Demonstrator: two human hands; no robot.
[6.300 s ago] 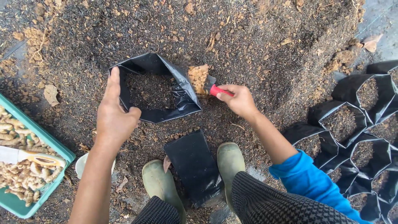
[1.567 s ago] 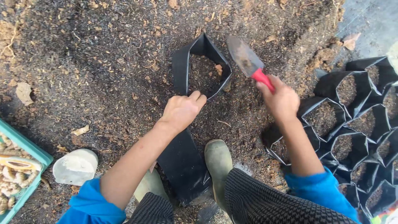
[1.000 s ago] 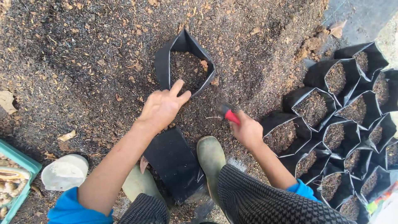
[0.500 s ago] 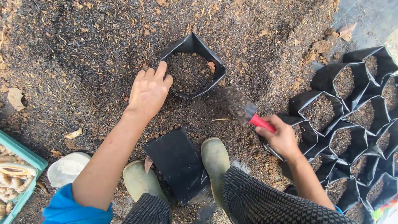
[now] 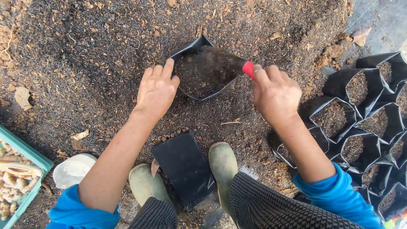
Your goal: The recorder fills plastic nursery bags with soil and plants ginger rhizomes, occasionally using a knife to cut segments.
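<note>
Knees in checked trousers and two green rubber boots (image 5: 224,163) are seen at the bottom edge, with a flat stack of empty black bags (image 5: 183,167) lying between the boots. A teal crate of pale roots (image 5: 17,178) and a white lid (image 5: 74,169) are set at the lower left. Filled black bags (image 5: 360,106) are packed together at the right. Further out, the left hand (image 5: 156,91) is laid open and flat on the soil, fingers touching the rim of an open black grow bag (image 5: 196,70). The right hand (image 5: 275,94) is clamped on the red handle of a trowel (image 5: 231,63), whose soil-laden blade is held over the bag's mouth. Beyond, a dark soil heap (image 5: 106,38) is spread.
</note>
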